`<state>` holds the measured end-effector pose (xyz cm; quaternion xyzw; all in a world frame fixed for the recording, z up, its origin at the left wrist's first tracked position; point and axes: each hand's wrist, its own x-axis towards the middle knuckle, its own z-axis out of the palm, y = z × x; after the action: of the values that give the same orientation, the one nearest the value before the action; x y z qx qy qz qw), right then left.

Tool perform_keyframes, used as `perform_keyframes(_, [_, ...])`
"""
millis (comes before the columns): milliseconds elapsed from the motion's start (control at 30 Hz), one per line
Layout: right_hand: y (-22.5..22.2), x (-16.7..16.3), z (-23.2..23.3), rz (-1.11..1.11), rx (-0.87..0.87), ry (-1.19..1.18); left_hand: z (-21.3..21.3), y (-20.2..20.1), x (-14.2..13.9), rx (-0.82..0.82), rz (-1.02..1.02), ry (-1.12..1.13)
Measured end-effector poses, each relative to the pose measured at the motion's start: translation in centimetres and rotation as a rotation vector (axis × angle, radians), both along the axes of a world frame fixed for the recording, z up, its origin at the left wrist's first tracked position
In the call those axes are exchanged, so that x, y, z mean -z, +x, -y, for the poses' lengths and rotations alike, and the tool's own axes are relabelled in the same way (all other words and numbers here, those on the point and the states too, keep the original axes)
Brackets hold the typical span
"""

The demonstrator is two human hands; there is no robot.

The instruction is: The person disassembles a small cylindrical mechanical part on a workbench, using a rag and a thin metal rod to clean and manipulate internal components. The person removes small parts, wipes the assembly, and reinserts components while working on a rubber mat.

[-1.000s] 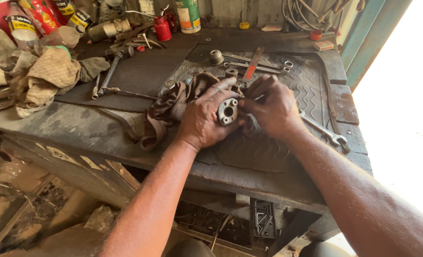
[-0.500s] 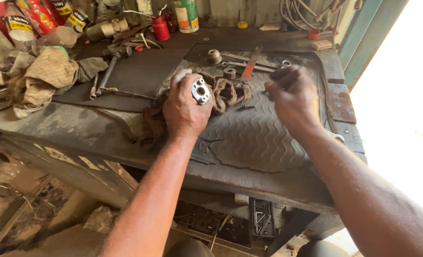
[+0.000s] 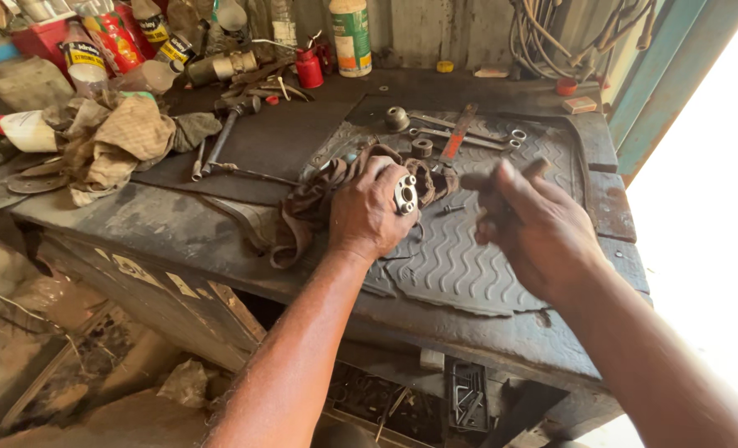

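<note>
Your left hand (image 3: pixel 369 211) grips the round metal fitting (image 3: pixel 405 196) just above the rubber mat (image 3: pixel 468 265); it looks heavy, rigid and greasy, so hold its rim. Your right hand (image 3: pixel 543 232), beside it, is blurred; I cannot tell its grip.

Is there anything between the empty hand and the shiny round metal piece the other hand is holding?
Nothing visible. The left hand grips the round silver metal part with holes; the right hand hovers beside it, only bare ribbed black rubber mat below the gap.
</note>
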<state>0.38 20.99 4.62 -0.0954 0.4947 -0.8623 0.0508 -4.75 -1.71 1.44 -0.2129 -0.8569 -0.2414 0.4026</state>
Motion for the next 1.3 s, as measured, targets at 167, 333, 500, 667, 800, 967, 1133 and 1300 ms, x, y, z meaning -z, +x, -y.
perform_keyframes(167, [2.3, 2.6, -1.6, 0.023, -0.291, -0.324, 0.0, 0.1, 0.1, 0.03, -0.055, -0.023])
perform_keyframes(333, [2.9, 2.9, -1.9, 0.02, -0.234, -0.35, 0.1, 0.3, -0.1, 0.037, -0.009, -0.025])
perform_keyframes(500, [3.1, 2.8, -1.9, 0.026, -0.238, -0.397, 0.0, 0.4, -0.2, 0.038, -0.019, -0.025])
perform_keyframes(667, [3.0, 3.0, -1.8, 0.044, -0.202, -0.359, -0.1, 0.3, -0.2, 0.031, -0.004, -0.031])
perform_keyframes(800, [3.2, 2.7, -1.7, 0.033, -0.178, -0.334, 0.0, 0.6, -0.5, 0.065, 0.02, -0.03])
perform_keyframes(967, [3.4, 1.6, -1.0, 0.023, 0.018, -0.165, 0.0, 1.5, -0.6, 0.204, 0.007, -0.014])
perform_keyframes(1133, [3.0, -0.2, 0.2, 0.004, 0.26, 0.411, 0.0, 1.5, -0.8, 0.254, 0.042, -0.036])
perform_keyframes(1300, [0.7, -1.7, 0.9, -0.279, 0.353, 0.819, -0.1, 1.6, -0.8, 0.264, 0.017, -0.005])
